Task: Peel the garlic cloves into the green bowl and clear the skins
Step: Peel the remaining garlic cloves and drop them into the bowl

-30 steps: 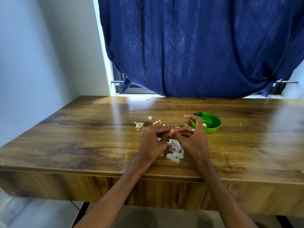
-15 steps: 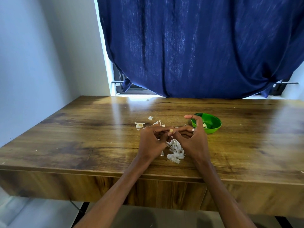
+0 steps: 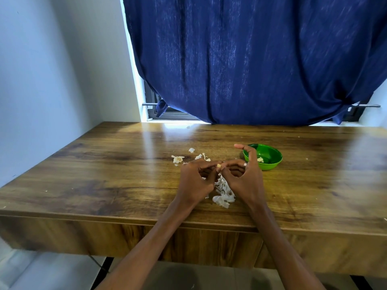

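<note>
A small pale garlic clove point(image 3: 218, 165) is pinched between the fingertips of my left hand point(image 3: 195, 181) and my right hand point(image 3: 244, 178), just above the wooden table point(image 3: 104, 174). My right index finger sticks up in front of the green bowl point(image 3: 270, 156), which stands to the right of the hands and holds a peeled clove point(image 3: 260, 159). A heap of white garlic skins point(image 3: 224, 192) lies on the table under and between my hands. More loose skins point(image 3: 178, 159) are scattered a little beyond my left hand.
A dark blue curtain point(image 3: 251, 59) hangs over the window behind the table. A white wall point(image 3: 41, 80) closes the left side. The table's front edge point(image 3: 125, 219) runs just under my forearms. Tiny skin crumbs dot the tabletop.
Both hands stay in the same spot on the clove; only the fingertips have shifted slightly. The bowl and skins have not moved.
</note>
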A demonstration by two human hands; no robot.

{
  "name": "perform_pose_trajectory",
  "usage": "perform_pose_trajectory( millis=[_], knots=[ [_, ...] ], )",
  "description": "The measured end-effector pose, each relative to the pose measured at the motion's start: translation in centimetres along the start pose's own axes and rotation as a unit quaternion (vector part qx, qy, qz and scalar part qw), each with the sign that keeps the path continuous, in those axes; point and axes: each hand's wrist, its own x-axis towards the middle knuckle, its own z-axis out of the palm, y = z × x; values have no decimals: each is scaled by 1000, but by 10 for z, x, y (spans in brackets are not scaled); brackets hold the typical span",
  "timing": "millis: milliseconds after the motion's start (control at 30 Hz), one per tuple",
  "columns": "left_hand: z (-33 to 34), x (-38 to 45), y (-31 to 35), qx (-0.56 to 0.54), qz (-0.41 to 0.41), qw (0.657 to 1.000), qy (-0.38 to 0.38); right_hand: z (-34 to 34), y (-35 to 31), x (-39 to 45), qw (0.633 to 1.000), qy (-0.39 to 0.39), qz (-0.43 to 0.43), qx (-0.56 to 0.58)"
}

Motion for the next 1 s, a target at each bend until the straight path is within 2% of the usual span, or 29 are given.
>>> perform_pose_trajectory(
  millis=[333,500,833,1000],
  knots=[
    [-2,0,1,13,13,1000,-15,-1,-2,-2,1000,7,4,-23],
    [-2,-1,-1,-2,-20,1000,-19,0,-2,-3,1000,5,14,-12],
    [-3,-1,-4,-8,-27,999,-35,-1,0,-2,1000,-5,25,9],
    [-2,0,-4,-56,-51,997,-29,-1,0,-2,998,0,45,42]
  ],
)
